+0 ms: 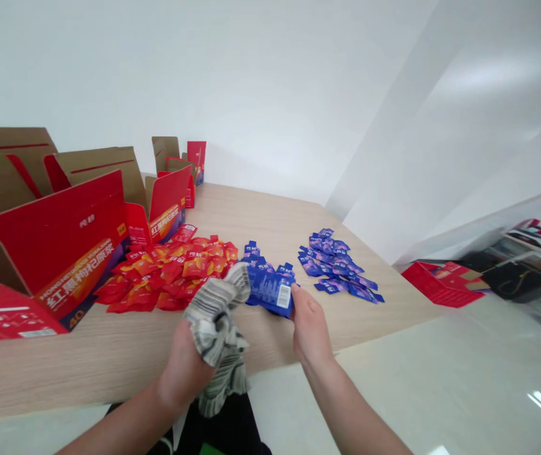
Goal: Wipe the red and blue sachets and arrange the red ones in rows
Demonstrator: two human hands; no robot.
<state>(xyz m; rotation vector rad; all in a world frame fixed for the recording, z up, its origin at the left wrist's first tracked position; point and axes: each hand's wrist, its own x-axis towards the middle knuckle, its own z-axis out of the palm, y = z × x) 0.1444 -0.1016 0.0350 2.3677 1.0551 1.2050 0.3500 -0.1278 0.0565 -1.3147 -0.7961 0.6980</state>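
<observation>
Left hand's point(184, 373) grip closes around striped cloth point(216, 322); right hand's point(309, 327) pinches blue sachets point(270, 292).

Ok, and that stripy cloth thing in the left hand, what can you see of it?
It is a grey-and-white striped knitted cloth, maybe a sock, too bunched to tell. It wraps over the left hand, hiding the fingers. Its top end seems to touch the shiny blue sachets, and its lower end hangs past the edge of the pale wooden table.
</observation>
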